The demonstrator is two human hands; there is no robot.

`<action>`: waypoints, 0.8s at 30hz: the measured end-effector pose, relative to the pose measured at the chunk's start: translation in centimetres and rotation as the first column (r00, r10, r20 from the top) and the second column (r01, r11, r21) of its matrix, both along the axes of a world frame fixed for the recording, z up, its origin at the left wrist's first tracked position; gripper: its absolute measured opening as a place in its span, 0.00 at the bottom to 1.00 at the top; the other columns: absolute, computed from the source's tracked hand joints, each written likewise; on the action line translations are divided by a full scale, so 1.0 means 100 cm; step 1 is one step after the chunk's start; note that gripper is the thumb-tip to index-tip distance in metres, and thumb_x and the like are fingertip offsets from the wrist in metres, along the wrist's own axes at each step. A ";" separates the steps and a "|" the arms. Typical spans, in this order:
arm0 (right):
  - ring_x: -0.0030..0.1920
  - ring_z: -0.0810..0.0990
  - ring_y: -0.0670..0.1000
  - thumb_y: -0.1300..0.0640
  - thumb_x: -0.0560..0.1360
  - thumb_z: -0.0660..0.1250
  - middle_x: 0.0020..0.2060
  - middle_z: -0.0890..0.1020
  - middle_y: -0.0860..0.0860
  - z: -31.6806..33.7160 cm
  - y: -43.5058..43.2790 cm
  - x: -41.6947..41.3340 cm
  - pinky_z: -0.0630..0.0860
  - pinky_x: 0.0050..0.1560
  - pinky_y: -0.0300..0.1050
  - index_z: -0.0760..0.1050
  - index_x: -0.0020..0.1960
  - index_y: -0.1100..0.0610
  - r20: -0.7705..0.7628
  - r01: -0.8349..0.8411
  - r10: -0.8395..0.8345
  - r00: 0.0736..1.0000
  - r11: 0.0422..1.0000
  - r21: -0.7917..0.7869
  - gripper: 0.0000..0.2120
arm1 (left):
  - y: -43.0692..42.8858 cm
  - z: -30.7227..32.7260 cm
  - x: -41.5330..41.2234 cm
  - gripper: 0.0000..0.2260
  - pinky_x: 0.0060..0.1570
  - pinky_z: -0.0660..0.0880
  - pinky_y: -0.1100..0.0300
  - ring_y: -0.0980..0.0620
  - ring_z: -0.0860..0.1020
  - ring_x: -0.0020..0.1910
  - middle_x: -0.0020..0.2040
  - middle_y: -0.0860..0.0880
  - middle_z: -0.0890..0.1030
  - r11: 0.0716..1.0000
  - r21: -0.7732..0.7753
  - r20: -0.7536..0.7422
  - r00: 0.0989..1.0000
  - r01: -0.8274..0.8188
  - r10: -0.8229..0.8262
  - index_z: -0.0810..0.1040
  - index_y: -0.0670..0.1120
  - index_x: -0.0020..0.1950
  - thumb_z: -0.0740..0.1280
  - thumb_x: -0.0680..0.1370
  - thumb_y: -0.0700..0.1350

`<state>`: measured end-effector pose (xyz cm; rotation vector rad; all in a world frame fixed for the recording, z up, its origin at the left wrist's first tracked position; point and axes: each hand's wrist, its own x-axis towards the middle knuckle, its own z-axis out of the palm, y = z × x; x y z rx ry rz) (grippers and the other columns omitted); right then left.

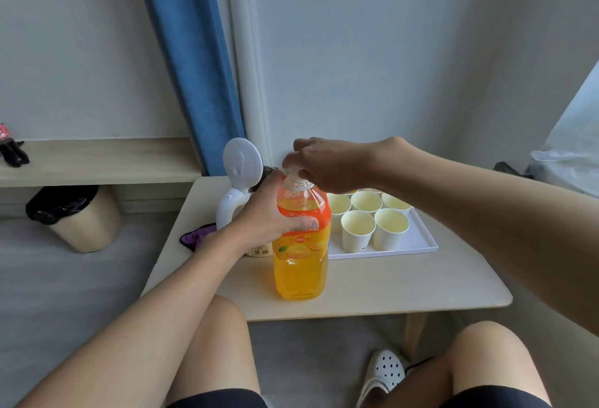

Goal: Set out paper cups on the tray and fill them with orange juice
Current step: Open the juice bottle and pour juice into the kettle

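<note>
Knees point(223, 313) below, left hand point(269, 213) grips bottle point(299, 265), right hand point(327, 164) pinches cap point(293, 174).

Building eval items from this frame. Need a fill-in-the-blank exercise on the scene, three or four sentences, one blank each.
1. The left hand grips the juice bottle, which stands upright on the ____.
2. The right hand pinches the bottle's ____.
3. The paper cups stand on a white ____.
4. The white kettle behind the bottle has its lid ____.

Missing words: table; cap; tray; open.
</note>
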<state>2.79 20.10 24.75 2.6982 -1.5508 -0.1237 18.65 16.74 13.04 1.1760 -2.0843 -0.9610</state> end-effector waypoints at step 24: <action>0.45 0.79 0.61 0.40 0.83 0.45 0.39 0.82 0.58 -0.004 -0.003 -0.003 0.76 0.46 0.52 0.74 0.42 0.62 0.374 0.210 -0.167 0.912 0.975 -0.077 0.31 | 0.002 0.002 -0.001 0.34 0.66 0.77 0.44 0.52 0.76 0.65 0.65 0.55 0.76 0.999 0.048 -0.024 1.000 0.009 -0.008 0.64 0.60 0.66 0.82 0.69 0.55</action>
